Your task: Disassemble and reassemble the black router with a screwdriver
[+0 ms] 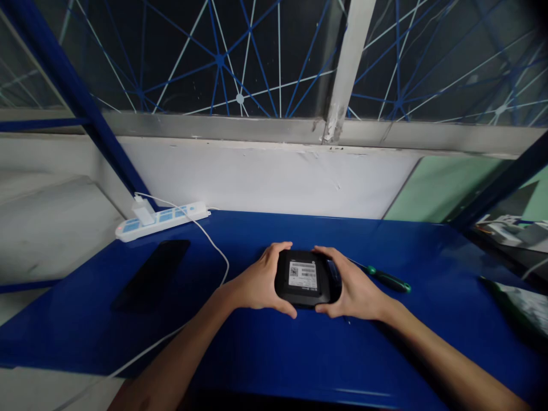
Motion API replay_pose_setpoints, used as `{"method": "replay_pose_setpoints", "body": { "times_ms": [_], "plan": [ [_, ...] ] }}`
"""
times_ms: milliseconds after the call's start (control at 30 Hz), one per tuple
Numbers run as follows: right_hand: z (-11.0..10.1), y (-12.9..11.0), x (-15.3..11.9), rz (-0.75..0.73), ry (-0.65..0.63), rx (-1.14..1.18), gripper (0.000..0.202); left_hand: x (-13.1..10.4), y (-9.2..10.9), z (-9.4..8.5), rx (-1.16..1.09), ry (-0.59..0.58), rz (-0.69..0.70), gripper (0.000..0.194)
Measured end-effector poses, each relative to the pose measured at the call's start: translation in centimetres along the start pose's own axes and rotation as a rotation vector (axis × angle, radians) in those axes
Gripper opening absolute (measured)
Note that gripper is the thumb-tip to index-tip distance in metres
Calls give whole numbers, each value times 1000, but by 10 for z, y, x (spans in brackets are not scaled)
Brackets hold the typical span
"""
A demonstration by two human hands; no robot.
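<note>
Between my two hands is a black box-shaped device with rounded corners and a white label bearing a square code. My left hand grips its left side, thumb at the near edge and fingers at the far edge. On the opposite side my right hand is closed around a dark, glossy end piece of the device. Whether that piece is a separate part I cannot tell. Just beyond my right hand lies a screwdriver with a black and green handle, its shaft partly hidden.
A white power strip with a plugged-in charger sits at the back left. Its white cable runs across the blue table under my left arm. A black phone-like slab lies at left, a green-and-white packet at right.
</note>
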State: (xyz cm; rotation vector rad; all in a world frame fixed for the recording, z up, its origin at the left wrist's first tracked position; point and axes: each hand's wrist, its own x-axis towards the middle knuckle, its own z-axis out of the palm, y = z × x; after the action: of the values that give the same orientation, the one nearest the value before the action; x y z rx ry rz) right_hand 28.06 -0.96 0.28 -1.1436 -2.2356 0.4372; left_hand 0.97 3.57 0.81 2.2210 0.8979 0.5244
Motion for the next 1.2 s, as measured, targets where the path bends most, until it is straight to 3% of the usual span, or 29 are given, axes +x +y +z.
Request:
{"method": "replay_pose_setpoints", "body": {
  "times_ms": [167,467,800,1200],
  "plan": [
    [-10,10,-1,85,79,44,107,0,-2,-3,-38,14,-26,144],
    [-39,27,-1,229,217,50,95,1,4,-1,67,-98,-79,134],
    [-37,32,-3,176,203,-13,98,1,9,-1,55,-97,-66,121],
    [-36,33,-4,157,195,-42,98,-1,10,-6,67,-120,-121,123]
  ]
}}
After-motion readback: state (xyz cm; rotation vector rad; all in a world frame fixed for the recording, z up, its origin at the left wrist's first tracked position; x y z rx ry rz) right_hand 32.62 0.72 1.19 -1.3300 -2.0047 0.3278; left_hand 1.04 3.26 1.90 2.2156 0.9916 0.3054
